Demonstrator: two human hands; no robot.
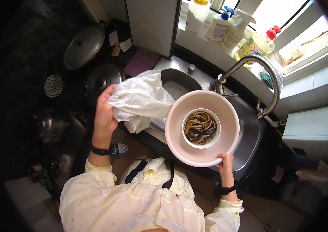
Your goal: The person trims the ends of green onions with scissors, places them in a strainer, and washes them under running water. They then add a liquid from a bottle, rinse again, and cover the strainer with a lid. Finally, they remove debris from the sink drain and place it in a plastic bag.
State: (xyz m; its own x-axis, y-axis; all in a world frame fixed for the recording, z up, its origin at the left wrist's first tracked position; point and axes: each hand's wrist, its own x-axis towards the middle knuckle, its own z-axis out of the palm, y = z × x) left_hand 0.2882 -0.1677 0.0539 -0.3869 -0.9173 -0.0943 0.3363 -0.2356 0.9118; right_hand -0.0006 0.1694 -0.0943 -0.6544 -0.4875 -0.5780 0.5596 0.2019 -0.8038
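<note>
Out to the left, my left hand [106, 113] grips a crumpled white plastic bag [140, 95], which hangs over the left end of the sink. My right hand [225, 162] holds the near rim of a pale pink plastic basin [175, 139], thumb on the rim's top. Inside that basin is a small round white bowl [185, 136]. Long, slender eel-like strands [201, 127], dark and yellowish-brown, lie coiled in the bowl; I cannot tell exactly what they are. The basin is over the stainless steel sink [249, 145] and hides part of it.
A curved metal faucet [275, 84] arches beyond the basin. Several bottles, one a pump bottle [217, 27], line the windowsill. Left of the sink are a lidded pot [104, 82], a lidded pan [85, 47] and a kettle [52, 126]. A white box-shaped unit [313, 130] stands at right.
</note>
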